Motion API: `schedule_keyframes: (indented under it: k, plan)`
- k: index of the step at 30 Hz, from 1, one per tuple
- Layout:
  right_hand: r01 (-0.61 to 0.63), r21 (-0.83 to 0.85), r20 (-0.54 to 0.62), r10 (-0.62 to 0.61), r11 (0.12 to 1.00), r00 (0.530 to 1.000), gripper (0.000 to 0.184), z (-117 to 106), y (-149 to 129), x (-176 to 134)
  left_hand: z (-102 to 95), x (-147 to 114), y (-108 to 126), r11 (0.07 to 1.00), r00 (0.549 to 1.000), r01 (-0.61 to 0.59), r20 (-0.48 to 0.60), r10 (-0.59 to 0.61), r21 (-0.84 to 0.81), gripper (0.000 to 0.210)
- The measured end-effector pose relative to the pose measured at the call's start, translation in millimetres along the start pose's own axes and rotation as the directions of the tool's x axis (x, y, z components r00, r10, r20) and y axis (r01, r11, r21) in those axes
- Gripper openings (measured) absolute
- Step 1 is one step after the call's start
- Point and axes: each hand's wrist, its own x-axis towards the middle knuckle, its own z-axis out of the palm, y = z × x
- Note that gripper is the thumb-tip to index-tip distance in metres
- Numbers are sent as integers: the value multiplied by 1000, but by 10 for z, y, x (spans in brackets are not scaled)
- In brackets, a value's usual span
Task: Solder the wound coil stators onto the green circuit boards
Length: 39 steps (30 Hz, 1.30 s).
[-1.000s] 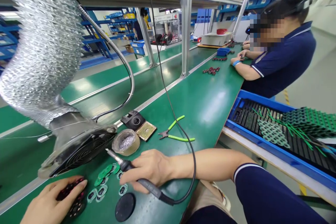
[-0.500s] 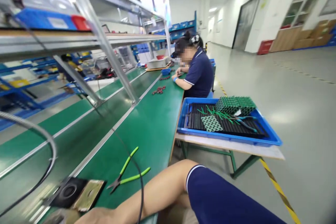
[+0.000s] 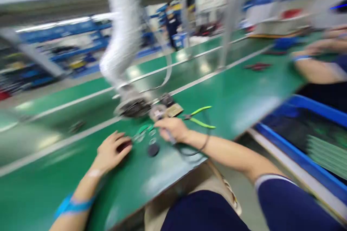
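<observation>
My left hand (image 3: pixel 112 151) is over the green bench, with curled fingers and the thumb apart. A dark reddish patch shows in the gap, too blurred to identify. My right hand (image 3: pixel 173 130) is closed round the grey handle of a soldering iron (image 3: pixel 170 137), with a dark cable (image 3: pixel 193 152) trailing from it. Between my hands lie small green ring-shaped pieces (image 3: pixel 146 128), clear rings and a dark round disc (image 3: pixel 153 149). Just beyond my right hand sit a tan sponge tray (image 3: pixel 174 110) and a round metallic holder (image 3: pixel 157 112). Green-handled pliers (image 3: pixel 200 117) lie spread open to the right.
A white flexible duct (image 3: pixel 119 39) hangs down, its dark nozzle (image 3: pixel 135 107) close above the bench. At right are a blue tray (image 3: pixel 306 144) and a co-worker's arm (image 3: pixel 317 68). Dark red parts (image 3: pixel 257 66) lie farther along. Metal rails run along the bench.
My view has swung left and down to the bench in front of me. My left hand has come into view, and my right hand now shows fully, with the iron.
</observation>
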Motion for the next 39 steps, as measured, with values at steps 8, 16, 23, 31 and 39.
schedule_keyframes:
  k: [8, 16, 23, 31, 39]
  plan:
    - [-49, 347, -102, 90, 937, 991, 21, 457, 105, -3, 84, -634, -867, 959, 990, 92, 81, -117, 270, 52]
    - [-3, 286, 47, -11, 958, 999, 17, 614, 32, -32, 194, -691, -798, 996, 988, -51, 149, 39, 77, 48]
    - [118, 206, 25, -125, 972, 992, 23, 720, 99, -8, 275, -633, -876, 991, 989, -91, 122, 78, 102, 39]
    - [198, 205, 86, -220, 958, 972, 25, 821, 152, 47, 248, -572, -672, 977, 989, -125, 100, 109, 173, 23]
    - [128, 210, 102, -152, 969, 983, 26, 770, 137, 25, 586, -439, -251, 992, 992, -48, 120, 34, 117, 29]
